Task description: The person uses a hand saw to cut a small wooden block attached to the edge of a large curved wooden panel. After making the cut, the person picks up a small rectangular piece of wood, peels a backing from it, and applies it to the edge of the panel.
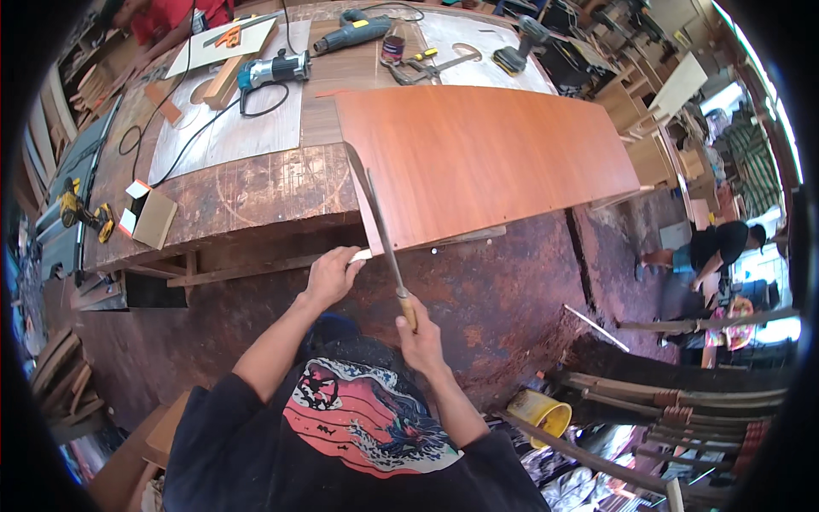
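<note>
My right hand (418, 337) is closed on the wooden handle of a long metal file (383, 230), which slants upward across the left end of an orange-brown wood panel (486, 166). The panel lies on the workbench (239, 200), overhanging its front. My left hand (331, 277) is closed on a small white piece (363, 254) at the panel's near left corner; I cannot tell whether it also grips the panel.
On the bench lie a router (273, 72), heat gun (345, 36), clamp (444, 68), drill (512, 58) and open box (153, 218). A yellow drill (72, 209) is left. A co-worker's red sleeve (171, 21) shows behind; another person (717, 256) bends at right. A bucket (537, 418) stands lower right.
</note>
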`<state>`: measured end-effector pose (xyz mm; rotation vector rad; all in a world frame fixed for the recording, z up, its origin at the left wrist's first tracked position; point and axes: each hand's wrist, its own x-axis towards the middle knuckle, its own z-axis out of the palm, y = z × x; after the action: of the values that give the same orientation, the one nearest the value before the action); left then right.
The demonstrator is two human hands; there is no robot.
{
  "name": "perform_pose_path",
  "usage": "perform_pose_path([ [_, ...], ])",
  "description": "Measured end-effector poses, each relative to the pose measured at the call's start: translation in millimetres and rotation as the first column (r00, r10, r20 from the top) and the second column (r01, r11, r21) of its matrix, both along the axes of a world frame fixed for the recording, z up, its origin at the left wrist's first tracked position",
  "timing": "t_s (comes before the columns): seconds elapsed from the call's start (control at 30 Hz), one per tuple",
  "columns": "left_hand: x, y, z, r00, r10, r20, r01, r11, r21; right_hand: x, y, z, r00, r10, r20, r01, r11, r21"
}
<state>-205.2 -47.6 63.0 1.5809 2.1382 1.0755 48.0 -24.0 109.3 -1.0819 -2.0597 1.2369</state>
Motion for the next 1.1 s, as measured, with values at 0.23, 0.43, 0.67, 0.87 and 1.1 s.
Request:
perform_pose_path([
  [0.23, -6.0, 8.0, 11.4, 0.951, -0.136, -0.278, 0.098, 0.984, -0.146, -7.5, -29.6, -29.2, 0.998, -0.025, 0.058, 0.031, 0.994, -0.103],
  [0.43, -13.5, -0.8, 31.5, 0.884, -0.061, -0.464, 0.111, 0.991, 0.081, -15.1, -33.6, -34.6, 0.990, -0.026, 0.138, 0.043, 0.991, -0.127],
  [0.67, -46.8, 37.4, 104.6, 0.796, -0.133, -0.590, 0.277, 0.948, 0.159, -16.8, -41.8, -45.9, 0.996, -0.054, 0.068, 0.039, 0.979, 0.201],
  [0.87, -38.5, 150.3, 108.7, 0.782, -0.222, -0.582, 0.261, 0.965, -0.017, -26.2, -43.4, -53.1, 0.983, -0.093, 0.156, 0.048, 0.962, 0.270],
  [1.1, -25.6, 205.7, 102.1, 0.740, -0.558, -0.374, 0.163, 0.689, -0.706, -29.1, -44.9, -64.1, 0.976, -0.160, 0.149, 0.115, 0.955, 0.273],
])
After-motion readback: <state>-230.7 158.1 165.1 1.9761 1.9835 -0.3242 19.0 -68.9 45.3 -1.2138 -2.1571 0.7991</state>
